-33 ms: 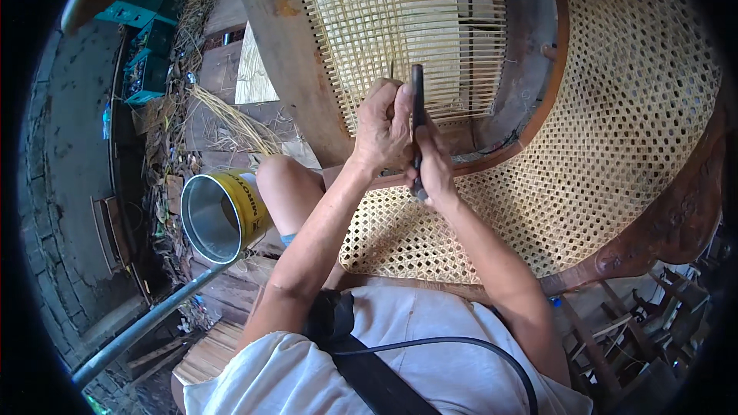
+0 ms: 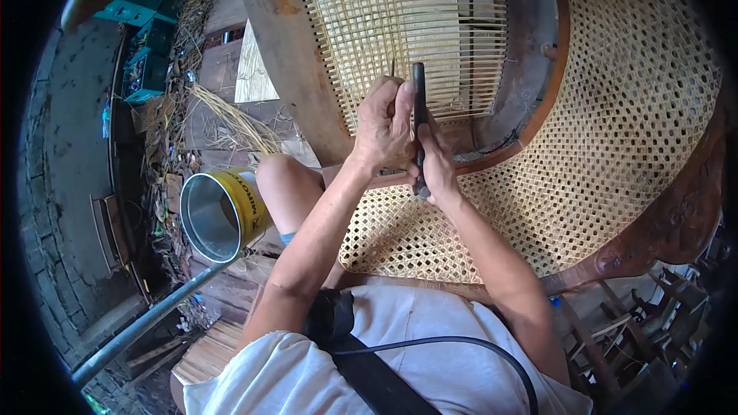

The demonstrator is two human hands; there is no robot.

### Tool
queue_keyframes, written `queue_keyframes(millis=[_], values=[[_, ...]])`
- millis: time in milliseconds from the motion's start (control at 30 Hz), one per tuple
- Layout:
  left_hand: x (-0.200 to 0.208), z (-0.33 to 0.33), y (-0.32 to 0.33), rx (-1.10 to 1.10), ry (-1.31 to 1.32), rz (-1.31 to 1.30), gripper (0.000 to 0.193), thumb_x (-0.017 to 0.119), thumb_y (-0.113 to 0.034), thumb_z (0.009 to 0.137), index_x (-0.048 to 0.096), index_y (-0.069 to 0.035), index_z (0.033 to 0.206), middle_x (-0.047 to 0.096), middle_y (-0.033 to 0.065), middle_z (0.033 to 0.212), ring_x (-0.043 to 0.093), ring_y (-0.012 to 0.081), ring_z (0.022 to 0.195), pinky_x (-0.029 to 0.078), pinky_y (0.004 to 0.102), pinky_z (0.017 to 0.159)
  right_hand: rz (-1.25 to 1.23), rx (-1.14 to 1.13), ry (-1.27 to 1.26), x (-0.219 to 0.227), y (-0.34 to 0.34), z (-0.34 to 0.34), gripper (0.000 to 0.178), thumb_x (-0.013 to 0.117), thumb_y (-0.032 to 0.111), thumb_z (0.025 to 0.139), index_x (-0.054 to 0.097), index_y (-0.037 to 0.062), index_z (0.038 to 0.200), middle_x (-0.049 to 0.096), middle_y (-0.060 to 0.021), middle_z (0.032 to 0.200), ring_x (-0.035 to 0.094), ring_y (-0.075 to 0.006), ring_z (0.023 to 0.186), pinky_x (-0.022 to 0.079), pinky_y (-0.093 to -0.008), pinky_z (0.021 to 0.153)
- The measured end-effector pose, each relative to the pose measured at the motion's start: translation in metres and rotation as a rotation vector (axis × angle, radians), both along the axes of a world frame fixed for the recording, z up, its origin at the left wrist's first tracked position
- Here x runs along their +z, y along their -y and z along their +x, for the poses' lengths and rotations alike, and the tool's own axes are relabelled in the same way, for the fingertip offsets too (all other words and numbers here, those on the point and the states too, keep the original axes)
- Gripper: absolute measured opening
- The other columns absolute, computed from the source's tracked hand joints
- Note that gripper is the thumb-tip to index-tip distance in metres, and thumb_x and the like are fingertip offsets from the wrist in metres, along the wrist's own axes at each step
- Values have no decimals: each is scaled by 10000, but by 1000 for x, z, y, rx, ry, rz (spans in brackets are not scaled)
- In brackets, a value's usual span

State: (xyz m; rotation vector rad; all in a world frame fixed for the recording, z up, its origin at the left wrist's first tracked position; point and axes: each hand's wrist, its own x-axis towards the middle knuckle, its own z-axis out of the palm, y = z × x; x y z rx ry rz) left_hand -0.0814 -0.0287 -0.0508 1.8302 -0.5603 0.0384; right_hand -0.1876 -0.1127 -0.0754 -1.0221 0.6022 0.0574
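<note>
My left hand (image 2: 378, 121) is closed in a fist over the lower edge of a seat panel strung with cane strands (image 2: 430, 23). A thin dark rod (image 2: 393, 68) sticks up beyond its knuckles, apparently gripped in it; most of it is hidden. Right beside it, my right hand (image 2: 437, 165) is wrapped around a dark, narrow bar-like tool (image 2: 420, 96), held upright against the left thumb's side. On the panel, the left part has crossed strands, while the right part shows mainly crosswise ones. Finished woven cane (image 2: 615, 100) curves below and right of the hands.
A yellow bucket (image 2: 250, 207) stands left of my knee, by a metal pipe (image 2: 154, 328). Loose cane strips (image 2: 234, 119) lie on the boards. Teal crates (image 2: 146, 69) sit at the far left. A carved wooden frame edge (image 2: 653, 234) borders the cane at right.
The dark bar and my right hand have shifted very slightly. Both grips look the same.
</note>
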Motion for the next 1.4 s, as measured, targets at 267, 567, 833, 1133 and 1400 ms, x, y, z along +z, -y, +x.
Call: queue_keyframes(millis=[267, 567, 833, 1133, 1400], values=[[-1, 6, 3, 52, -14, -6, 277, 547, -171, 1027, 582, 29, 839, 541, 128, 766, 524, 260, 682, 446, 378, 651, -31, 107, 65, 18, -8, 16, 507, 417, 315, 1073, 317, 200, 1557, 476, 41, 638, 406, -43, 434, 359, -207, 367], [2, 14, 4, 101, -35, -57, 283, 564, -200, 1024, 583, 9, 834, 532, 126, 763, 507, 243, 658, 437, 367, 621, 38, -24, 44, 15, -7, 21, 516, 414, 330, 1075, 299, 215, 1564, 489, 19, 664, 437, -49, 440, 367, -209, 367], [-4, -39, -49, -47, -62, 26, 251, 633, -169, 968, 602, 4, 789, 507, 93, 692, 482, 220, 605, 417, 357, 569, -114, 82, -67, 38, 43, -16, 544, 400, 289, 1083, 202, 235, 1587, 514, 15, 710, 452, -51, 437, 415, -210, 354], [-41, -79, -58, -190, -189, 152, 232, 594, -148, 997, 596, 23, 840, 521, 89, 764, 487, 179, 650, 419, 312, 593, 60, -5, -291, 17, 20, -54, 579, 445, 291, 1071, 180, 307, 1586, 515, -2, 743, 492, -72, 487, 440, -240, 380], [-21, -45, -35, -147, -66, 60, 203, 609, -143, 986, 633, 16, 861, 581, 122, 806, 569, 243, 682, 467, 336, 614, 27, -58, -246, 20, 18, -33, 516, 477, 369, 1055, 313, 256, 1531, 484, 6, 729, 464, -63, 469, 394, -230, 362]])
